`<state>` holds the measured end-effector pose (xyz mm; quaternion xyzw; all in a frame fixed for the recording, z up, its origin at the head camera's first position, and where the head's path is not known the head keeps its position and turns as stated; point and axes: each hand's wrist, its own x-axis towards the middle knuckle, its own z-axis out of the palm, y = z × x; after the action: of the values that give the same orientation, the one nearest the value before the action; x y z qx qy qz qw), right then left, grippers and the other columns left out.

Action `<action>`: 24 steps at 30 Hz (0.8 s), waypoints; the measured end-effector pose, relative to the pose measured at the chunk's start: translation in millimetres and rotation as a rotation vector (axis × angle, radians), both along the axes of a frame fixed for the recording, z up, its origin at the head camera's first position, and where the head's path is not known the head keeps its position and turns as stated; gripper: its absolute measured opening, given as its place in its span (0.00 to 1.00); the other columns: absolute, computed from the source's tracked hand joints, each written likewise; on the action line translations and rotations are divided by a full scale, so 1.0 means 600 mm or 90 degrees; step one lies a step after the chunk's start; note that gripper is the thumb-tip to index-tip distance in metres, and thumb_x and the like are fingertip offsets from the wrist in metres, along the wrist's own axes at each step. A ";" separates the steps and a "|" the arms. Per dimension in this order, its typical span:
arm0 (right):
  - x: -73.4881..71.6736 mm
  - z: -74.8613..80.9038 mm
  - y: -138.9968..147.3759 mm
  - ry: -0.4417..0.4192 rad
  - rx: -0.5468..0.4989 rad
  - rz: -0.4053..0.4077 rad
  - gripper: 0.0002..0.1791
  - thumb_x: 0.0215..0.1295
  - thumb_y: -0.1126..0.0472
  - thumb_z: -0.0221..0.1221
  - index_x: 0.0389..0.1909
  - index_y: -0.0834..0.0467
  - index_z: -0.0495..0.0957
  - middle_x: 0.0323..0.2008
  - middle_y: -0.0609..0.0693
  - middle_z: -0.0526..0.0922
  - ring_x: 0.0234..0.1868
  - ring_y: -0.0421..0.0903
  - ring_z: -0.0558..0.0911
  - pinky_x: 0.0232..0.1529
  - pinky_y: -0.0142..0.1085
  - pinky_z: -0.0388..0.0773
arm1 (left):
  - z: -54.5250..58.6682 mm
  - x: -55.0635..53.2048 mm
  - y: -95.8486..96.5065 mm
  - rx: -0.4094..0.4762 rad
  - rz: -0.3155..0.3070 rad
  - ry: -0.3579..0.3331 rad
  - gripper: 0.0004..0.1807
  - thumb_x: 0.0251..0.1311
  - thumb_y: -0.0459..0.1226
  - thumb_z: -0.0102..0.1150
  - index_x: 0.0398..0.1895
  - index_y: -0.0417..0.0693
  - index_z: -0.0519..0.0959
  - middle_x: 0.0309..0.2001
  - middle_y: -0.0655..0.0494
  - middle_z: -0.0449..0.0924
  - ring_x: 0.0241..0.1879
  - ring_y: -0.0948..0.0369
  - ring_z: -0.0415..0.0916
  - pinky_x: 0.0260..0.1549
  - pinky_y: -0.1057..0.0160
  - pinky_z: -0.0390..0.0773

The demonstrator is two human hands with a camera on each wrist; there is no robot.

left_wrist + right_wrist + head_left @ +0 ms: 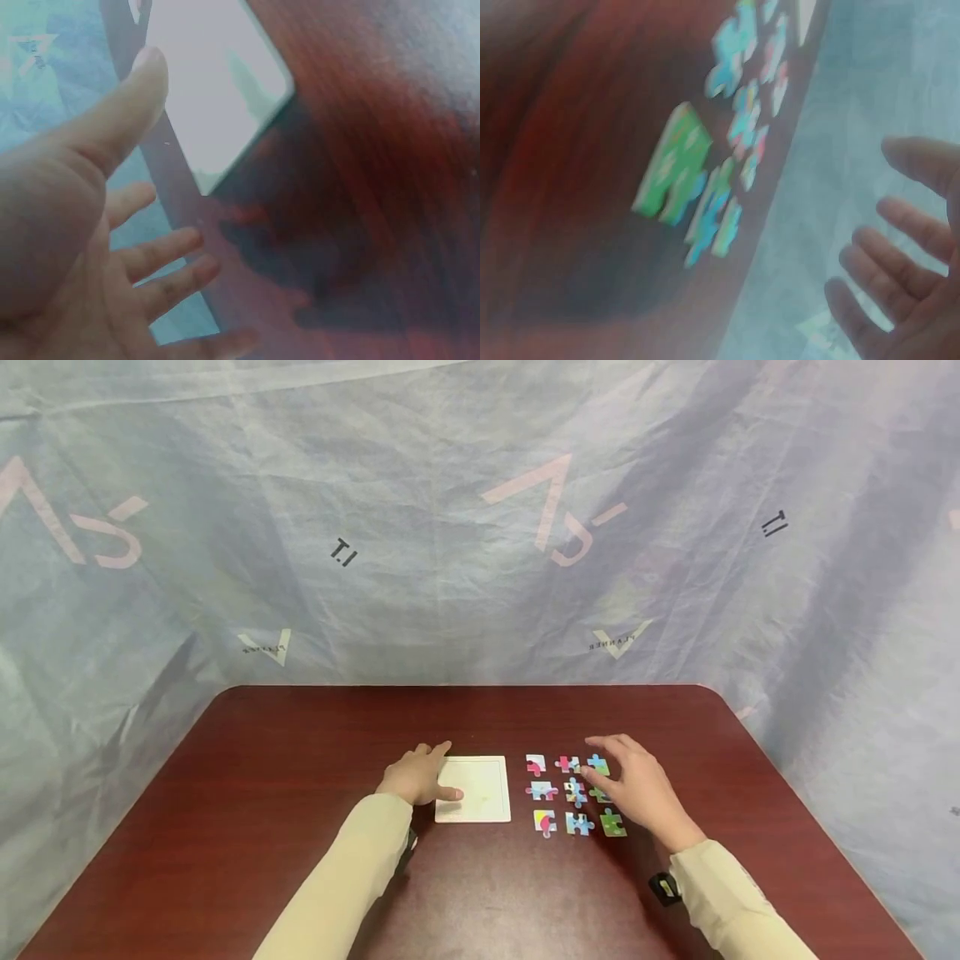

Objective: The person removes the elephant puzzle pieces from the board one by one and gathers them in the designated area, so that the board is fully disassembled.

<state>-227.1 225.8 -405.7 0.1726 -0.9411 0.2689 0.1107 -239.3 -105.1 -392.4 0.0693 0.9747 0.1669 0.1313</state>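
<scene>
A square white board point(472, 793) with a raised rim lies at the middle of the table. My left hand point(416, 777) is at its left edge, thumb over the board and fingers spread in the left wrist view. Right of the board, several jigsaw puzzle pieces lie apart in rows, among them a green piece point(612, 823), a blue one point(578, 824) and a pink and white one point(536, 764). My right hand point(637, 783) hovers by the right-hand column with its fingers spread, partly covering a green piece point(673, 165) column in the head view. It holds nothing.
The dark red wooden table point(300, 735) has rounded far corners. A grey cloth point(435, 527) with printed letters hangs behind it and along both sides. A black wrist device point(664, 888) sits at the right sleeve.
</scene>
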 end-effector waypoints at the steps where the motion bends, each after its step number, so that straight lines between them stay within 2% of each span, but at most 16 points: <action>1: -0.002 0.003 -0.006 -0.002 -0.004 -0.006 0.29 0.67 0.56 0.68 0.66 0.61 0.75 0.61 0.62 0.77 0.59 0.63 0.77 0.54 0.61 0.76 | 0.000 -0.001 0.001 -0.006 0.003 0.025 0.47 0.60 0.52 0.71 0.79 0.49 0.61 0.71 0.38 0.65 0.68 0.40 0.66 0.60 0.35 0.71; 4: -0.008 0.014 -0.026 -0.011 -0.010 -0.016 0.31 0.68 0.54 0.67 0.69 0.60 0.72 0.66 0.63 0.72 0.64 0.65 0.73 0.59 0.65 0.71 | 0.001 -0.003 0.004 -0.010 0.020 0.126 0.41 0.65 0.53 0.66 0.77 0.50 0.64 0.69 0.39 0.69 0.67 0.42 0.69 0.62 0.33 0.68; 7: -0.015 0.024 -0.047 -0.018 -0.011 -0.024 0.33 0.69 0.52 0.66 0.72 0.59 0.70 0.70 0.64 0.69 0.69 0.66 0.68 0.62 0.66 0.66 | 0.003 -0.002 0.007 0.010 0.037 0.220 0.35 0.69 0.53 0.61 0.75 0.50 0.67 0.68 0.40 0.71 0.66 0.43 0.70 0.64 0.32 0.65; 8: -0.018 0.028 -0.055 -0.019 -0.010 -0.027 0.34 0.69 0.51 0.65 0.72 0.59 0.70 0.71 0.63 0.68 0.70 0.66 0.67 0.63 0.67 0.66 | 0.005 -0.001 0.008 0.018 0.041 0.244 0.34 0.70 0.52 0.60 0.75 0.50 0.68 0.68 0.41 0.71 0.67 0.43 0.69 0.64 0.32 0.64; 11: -0.024 0.038 -0.077 -0.020 -0.002 -0.034 0.34 0.70 0.50 0.65 0.73 0.58 0.69 0.73 0.61 0.66 0.72 0.65 0.65 0.63 0.65 0.67 | 0.010 0.004 0.012 0.030 0.050 0.277 0.32 0.72 0.53 0.58 0.74 0.53 0.69 0.71 0.43 0.69 0.70 0.45 0.66 0.66 0.32 0.61; 17: -0.032 0.049 -0.116 -0.012 0.057 -0.039 0.37 0.70 0.47 0.63 0.76 0.56 0.65 0.76 0.61 0.61 0.76 0.61 0.59 0.69 0.62 0.62 | 0.025 0.009 0.015 0.011 0.064 0.307 0.33 0.72 0.55 0.55 0.76 0.56 0.67 0.76 0.46 0.63 0.74 0.47 0.59 0.67 0.32 0.59; 20: -0.036 0.051 -0.132 -0.010 0.090 -0.038 0.38 0.71 0.45 0.61 0.77 0.54 0.64 0.77 0.61 0.57 0.79 0.59 0.53 0.73 0.59 0.56 | 0.031 0.009 0.017 -0.009 0.073 0.298 0.33 0.74 0.56 0.52 0.78 0.57 0.64 0.77 0.47 0.59 0.76 0.47 0.55 0.68 0.31 0.57; 24: -0.038 0.048 -0.147 -0.012 0.122 -0.034 0.38 0.72 0.44 0.60 0.77 0.54 0.63 0.78 0.61 0.54 0.80 0.58 0.50 0.74 0.59 0.52 | 0.033 0.006 0.022 -0.027 0.083 0.246 0.35 0.75 0.58 0.47 0.80 0.59 0.60 0.79 0.48 0.54 0.78 0.47 0.50 0.69 0.31 0.53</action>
<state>-249.8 137.8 -377.2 0.1552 -0.9676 0.1762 0.0923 -235.9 -91.9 -372.9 0.0342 0.9875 0.1381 -0.0675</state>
